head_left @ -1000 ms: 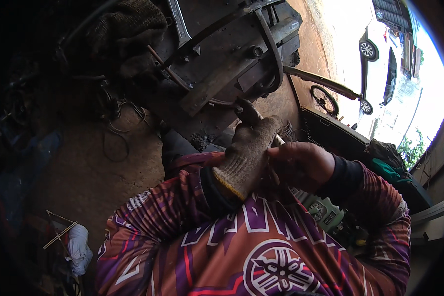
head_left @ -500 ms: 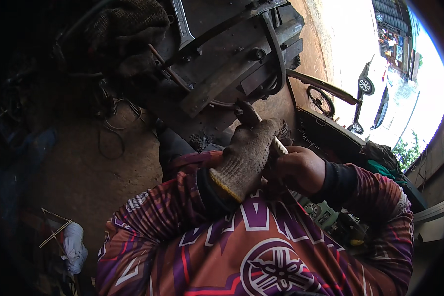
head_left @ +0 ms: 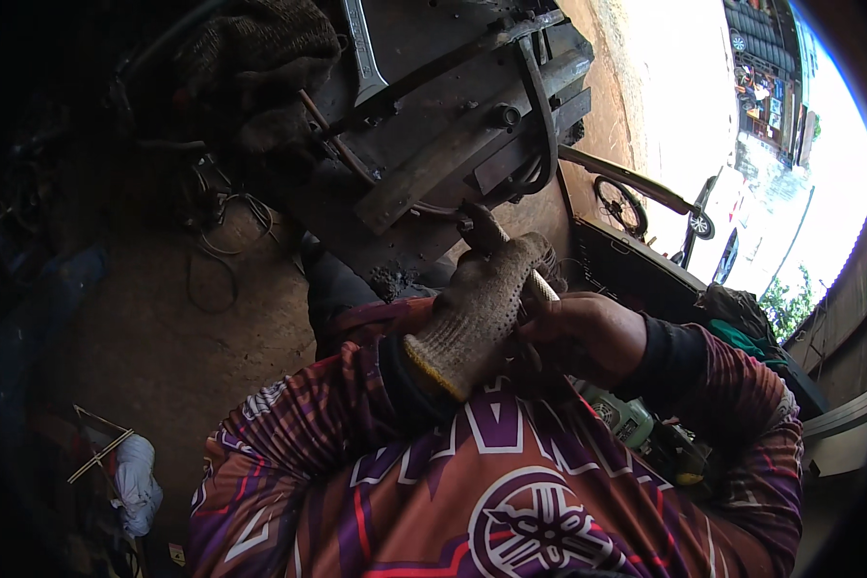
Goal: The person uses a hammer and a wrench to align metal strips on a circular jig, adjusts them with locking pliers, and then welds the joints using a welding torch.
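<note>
Both hands close together, just off the near edge of the metal table (head_left: 414,43), toward its right corner. Left hand (head_left: 496,279) gloved, fingers wrapped round a pale shaft (head_left: 545,288). The shaft lies slantwise through that grip; its dark head (head_left: 478,223) points at the table's near edge. Right hand (head_left: 592,332) bare, farther off the table than the glove, fingers curled beside the shaft's free end. Shade hides its fingertips, so we cannot tell whether it grips anything.

On the table: a long flat bar (head_left: 433,164) set slantwise, a bent rod (head_left: 541,116) over its far right part, a wrench (head_left: 364,63) on the far side. A dark woven bundle (head_left: 255,58) sits at the table's left; loops of cable (head_left: 246,222) lie on the floor, left of its near corner.

Handling, as we judge it: let the glove carry the shaft's weight and keep its angle, leaving the bare fingers to small adjustments. We would hold the head clear of the bar's end, bare skin well back from it, elbows tucked for steadiness.
</note>
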The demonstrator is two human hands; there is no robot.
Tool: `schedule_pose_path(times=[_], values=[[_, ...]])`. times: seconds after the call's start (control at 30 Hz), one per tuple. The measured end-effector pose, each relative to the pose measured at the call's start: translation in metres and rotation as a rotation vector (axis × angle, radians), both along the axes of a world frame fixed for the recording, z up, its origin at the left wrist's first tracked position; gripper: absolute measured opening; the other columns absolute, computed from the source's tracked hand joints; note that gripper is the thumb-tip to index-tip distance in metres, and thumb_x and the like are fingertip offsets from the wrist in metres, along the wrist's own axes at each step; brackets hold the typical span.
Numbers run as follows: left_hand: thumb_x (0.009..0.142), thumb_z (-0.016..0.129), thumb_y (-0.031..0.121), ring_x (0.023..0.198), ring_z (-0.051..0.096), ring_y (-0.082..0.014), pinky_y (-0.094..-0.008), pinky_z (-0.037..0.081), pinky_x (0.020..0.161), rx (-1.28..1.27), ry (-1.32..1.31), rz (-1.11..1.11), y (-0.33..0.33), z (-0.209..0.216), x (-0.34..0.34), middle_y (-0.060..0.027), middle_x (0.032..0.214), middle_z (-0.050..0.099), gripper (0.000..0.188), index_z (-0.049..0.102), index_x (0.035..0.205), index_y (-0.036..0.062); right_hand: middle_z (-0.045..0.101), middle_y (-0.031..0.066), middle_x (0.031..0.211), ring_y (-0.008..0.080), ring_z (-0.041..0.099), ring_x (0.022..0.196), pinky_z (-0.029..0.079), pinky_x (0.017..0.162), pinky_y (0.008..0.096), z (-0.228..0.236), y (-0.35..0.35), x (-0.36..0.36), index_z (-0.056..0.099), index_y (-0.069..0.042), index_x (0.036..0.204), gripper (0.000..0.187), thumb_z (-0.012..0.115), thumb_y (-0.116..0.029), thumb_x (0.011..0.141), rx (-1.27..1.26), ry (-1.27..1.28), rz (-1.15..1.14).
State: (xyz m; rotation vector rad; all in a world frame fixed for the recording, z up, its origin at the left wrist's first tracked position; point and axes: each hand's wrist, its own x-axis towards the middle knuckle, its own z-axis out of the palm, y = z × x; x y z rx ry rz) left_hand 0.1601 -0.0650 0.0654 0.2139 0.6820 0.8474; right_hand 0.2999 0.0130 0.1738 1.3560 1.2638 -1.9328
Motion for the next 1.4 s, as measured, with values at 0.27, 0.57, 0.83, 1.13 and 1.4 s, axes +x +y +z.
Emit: schedule_pose_path(times=[0.27, 0.57, 0.83, 1.13, 1.4], values=[[0.089, 0.063, 0.013, 0.087, 0.064, -0.0174, -0.0310, 0.055, 0.073, -0.221, 0.079, -0.174, 0.012, 0.013, 0.000, -0.0107, 0.102, 0.061, 0.041, 0.055, 0.128, 0.0035, 0.066, 0.0147, 0.097, 0.0300, 0.067, 0.090, 0.054, 0.077, 0.0375, -0.001, -0.012, 0.019, 0.067, -0.003, 0.110, 0.027, 0.062, 0.002, 0.084, -0.026, -0.028, -0.085], [0.094, 0.060, 0.023, 0.077, 0.065, -0.0174, -0.0310, 0.056, 0.068, -0.405, -0.160, -0.142, 0.014, 0.011, 0.004, -0.0110, 0.090, 0.060, 0.026, 0.057, 0.113, 0.0048, 0.064, 0.0145, 0.098, 0.0286, 0.066, 0.089, 0.054, 0.078, 0.0362, -0.006, -0.025, 0.028, 0.068, -0.002, 0.106, 0.019, 0.062, 0.000, 0.088, -0.052, -0.062, -0.267], [0.080, 0.072, 0.020, 0.098, 0.062, -0.0263, -0.0371, 0.054, 0.084, -0.073, 0.179, -0.155, -0.006, -0.002, 0.012, -0.0166, 0.112, 0.056, 0.051, 0.056, 0.127, 0.0095, 0.061, 0.0135, 0.094, 0.0277, 0.064, 0.084, 0.052, 0.075, 0.0368, -0.008, -0.034, 0.021, 0.067, -0.001, 0.097, 0.011, 0.059, -0.001, 0.090, 0.021, -0.037, -0.259], [0.072, 0.078, 0.024, 0.107, 0.062, -0.0317, -0.0404, 0.055, 0.089, -0.157, 0.227, -0.263, 0.000, 0.003, 0.003, -0.0208, 0.118, 0.054, 0.063, 0.055, 0.129, 0.0125, 0.060, 0.0122, 0.092, 0.0248, 0.062, 0.084, 0.051, 0.073, 0.0345, -0.004, -0.037, 0.010, 0.069, 0.000, 0.089, 0.008, 0.063, -0.004, 0.085, 0.019, -0.111, -0.277], [0.073, 0.076, 0.024, 0.109, 0.062, -0.0328, -0.0427, 0.055, 0.088, 0.390, 0.602, -0.196, -0.012, -0.003, 0.003, -0.0194, 0.119, 0.056, 0.060, 0.055, 0.128, 0.0137, 0.061, 0.0145, 0.095, 0.0278, 0.064, 0.089, 0.053, 0.075, 0.0360, -0.006, -0.023, 0.003, 0.070, -0.004, 0.100, 0.017, 0.064, -0.007, 0.085, -0.068, -0.194, -0.229]])
